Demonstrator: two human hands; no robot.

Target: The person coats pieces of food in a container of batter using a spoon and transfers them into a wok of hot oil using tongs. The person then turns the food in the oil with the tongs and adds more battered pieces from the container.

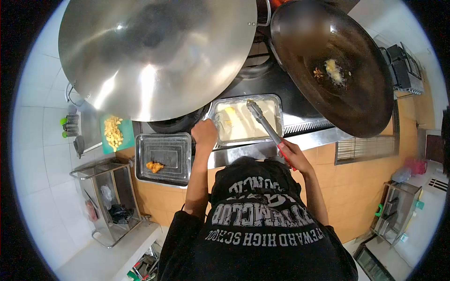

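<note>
My right hand (pixel 292 156) is closed around the red handles of a pair of tongs (pixel 265 121). The tongs' metal tips rest over a metal tray (pixel 281 110) of pale, creamy batter (pixel 240 122), where a yellowish piece (pixel 230 112) shows at the left. At that tray's left rim, my left hand (pixel 204 133) is curled into a fist; whether it grips the rim is hidden. Below and left of the fist lies a second metal tray (pixel 181 177) with a golden-brown fried piece (pixel 154 166) in it.
A dark wok (pixel 358 100) at the upper right holds oil with a bubbling pale piece (pixel 333 71) and a small brown bit (pixel 318 72). A huge steel wok (pixel 187 75) covers the upper left. Chopped yellow pieces (pixel 113 133) sit on a green board (pixel 127 139). A metal cart (pixel 110 196) stands lower left.
</note>
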